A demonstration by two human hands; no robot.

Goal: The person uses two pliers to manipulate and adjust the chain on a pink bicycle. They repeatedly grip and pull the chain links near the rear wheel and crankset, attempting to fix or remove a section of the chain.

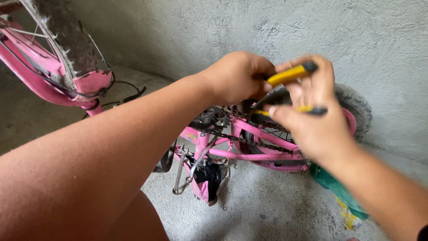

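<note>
The pliers (292,76) in my right hand (312,116) have yellow handles tipped in black that look like smooth, slightly glossy plastic. The bicycle frame (249,154) is pink painted metal with a dull shine; its chain (240,139) is dark, greasy-looking metal. The tyre (356,100) is matt, dusty rubber. The wall (223,27) and floor (267,209) are rough grey concrete.

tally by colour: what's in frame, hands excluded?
Pink: 2, bicycle frame, front mudguard
Yellow and black: 1, pliers in the right hand, left hand beside it
Grey metal: 2, chain, wrench
Black: 1, rear tyre
Green: 1, bag
Total: 7
</note>
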